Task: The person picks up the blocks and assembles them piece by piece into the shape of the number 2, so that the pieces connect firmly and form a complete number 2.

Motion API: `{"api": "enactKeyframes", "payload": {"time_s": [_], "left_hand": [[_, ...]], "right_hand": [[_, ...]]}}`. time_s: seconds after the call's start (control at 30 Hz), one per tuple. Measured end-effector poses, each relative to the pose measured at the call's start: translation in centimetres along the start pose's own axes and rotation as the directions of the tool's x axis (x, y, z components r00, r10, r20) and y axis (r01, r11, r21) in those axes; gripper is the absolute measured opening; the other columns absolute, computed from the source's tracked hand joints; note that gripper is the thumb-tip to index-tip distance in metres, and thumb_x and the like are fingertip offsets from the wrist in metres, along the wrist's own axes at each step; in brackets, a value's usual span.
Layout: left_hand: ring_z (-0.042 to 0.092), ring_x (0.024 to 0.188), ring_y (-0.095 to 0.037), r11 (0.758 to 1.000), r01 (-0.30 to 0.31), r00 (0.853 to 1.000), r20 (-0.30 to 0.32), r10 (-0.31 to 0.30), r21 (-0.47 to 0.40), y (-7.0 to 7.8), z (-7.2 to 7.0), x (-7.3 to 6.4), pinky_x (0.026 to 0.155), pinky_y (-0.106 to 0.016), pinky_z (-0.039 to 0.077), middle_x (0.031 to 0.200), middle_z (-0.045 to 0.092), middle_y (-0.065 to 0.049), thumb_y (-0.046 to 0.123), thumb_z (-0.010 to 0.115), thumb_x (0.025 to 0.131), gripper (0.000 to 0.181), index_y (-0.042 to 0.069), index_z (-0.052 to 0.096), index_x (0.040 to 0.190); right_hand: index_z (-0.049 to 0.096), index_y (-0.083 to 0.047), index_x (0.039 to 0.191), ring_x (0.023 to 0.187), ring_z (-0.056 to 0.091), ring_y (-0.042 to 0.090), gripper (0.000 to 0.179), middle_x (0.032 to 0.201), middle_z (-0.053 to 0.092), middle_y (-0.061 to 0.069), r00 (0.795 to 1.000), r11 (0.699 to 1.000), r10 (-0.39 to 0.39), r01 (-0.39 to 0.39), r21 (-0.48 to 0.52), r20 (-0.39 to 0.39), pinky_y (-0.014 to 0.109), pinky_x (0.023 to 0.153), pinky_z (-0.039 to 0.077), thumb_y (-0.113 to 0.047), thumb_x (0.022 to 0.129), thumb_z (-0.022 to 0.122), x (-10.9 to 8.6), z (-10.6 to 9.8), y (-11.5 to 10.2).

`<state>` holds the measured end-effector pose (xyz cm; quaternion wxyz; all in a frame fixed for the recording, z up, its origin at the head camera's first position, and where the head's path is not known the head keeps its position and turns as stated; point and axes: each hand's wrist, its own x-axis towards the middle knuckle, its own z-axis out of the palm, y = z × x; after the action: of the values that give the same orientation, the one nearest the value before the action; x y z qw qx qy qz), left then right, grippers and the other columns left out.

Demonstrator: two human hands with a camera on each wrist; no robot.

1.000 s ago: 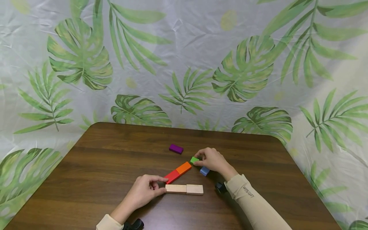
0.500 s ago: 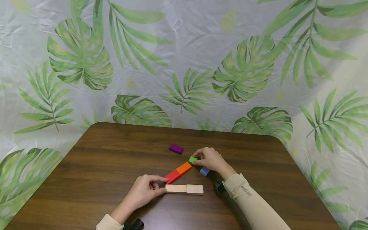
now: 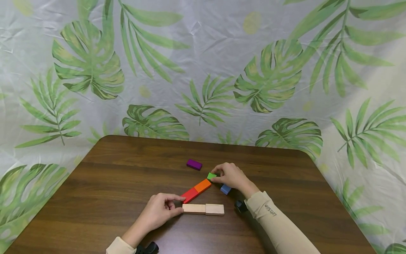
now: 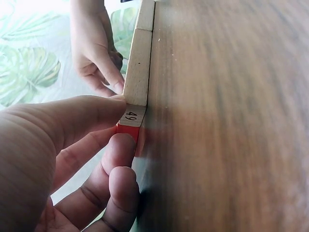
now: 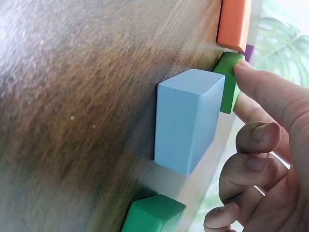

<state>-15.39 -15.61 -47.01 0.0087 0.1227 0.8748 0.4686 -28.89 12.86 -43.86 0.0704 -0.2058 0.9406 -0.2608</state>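
Pinching the small green block (image 3: 211,175) btwn thumb & index, the R hand (image 3: 233,175) is nearly closed, its other fingers loosely curled. Block looks to sit on the counter (image 3: 127,169), just beside the far end of the orange block (image 3: 202,185); can't tell if they touch. L hand (image 3: 160,211) is part-spread: thumb at the end of a plain wood block (image 3: 194,208), index at the red block (image 3: 190,194), more a brace than a grip AFAICT.

Handling: looks like painted wood, so prob. light, stiff, not fragile; smooth paint may be a bit slick. Best hold = fingertips on two opposite sides, clear of the blue block (image 5: 188,116) nr. the R hand & the darker green block (image 5: 153,213) beyond it. Purple block (image 3: 194,164) lies farther back.

Surface: flat, dark wood-grain, glare nr. the front; light blocks might skid if nudged. Room: pale, wrinkled leaf-print cloth (image 3: 206,53) hangs behind.
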Motion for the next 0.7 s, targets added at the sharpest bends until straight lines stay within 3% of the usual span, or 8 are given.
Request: {"api": "enactKeyframes", "payload": {"time_s": [0.7], "left_hand": [[0.041,0.053,0.003,1.000,0.001,1.000,-0.004,-0.001,-0.005,0.04,0.02,-0.10,0.052,-0.018,0.033,0.063,0.058,0.010,0.019,0.090,0.087,0.026,0.018,0.085,0.112]], "right_hand": [[0.082,-0.018,0.118,0.056,0.040,0.012,0.027,0.063,0.052,-0.002,1.000,1.000,0.003,-0.003,0.004,0.012,0.026,0.054,0.027,-0.030,0.094,0.084,0.12,0.14,0.09]]}}
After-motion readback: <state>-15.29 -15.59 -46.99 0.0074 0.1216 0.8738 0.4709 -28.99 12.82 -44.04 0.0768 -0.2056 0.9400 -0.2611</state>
